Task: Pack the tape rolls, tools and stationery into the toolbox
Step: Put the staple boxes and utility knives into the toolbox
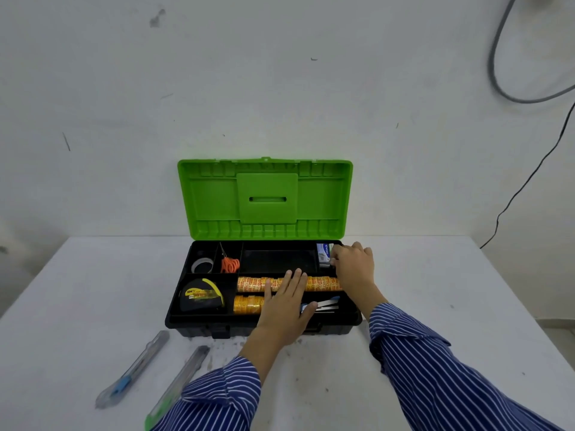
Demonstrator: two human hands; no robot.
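My right hand (353, 262) pinches a small box (323, 255) in the black toolbox's (199, 325) back-right compartment. My left hand (286, 301) lies flat, fingers straight, across the orange tape rolls (252, 284).

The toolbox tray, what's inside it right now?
Tray: tape measure, orange scissors, clear tape roll, yellow tape rolls, small box. The left hand and right hand cover some contents.

Two utility knives (146, 368) lie on the table (435, 290) before the toolbox (199, 326), left of the sleeves.
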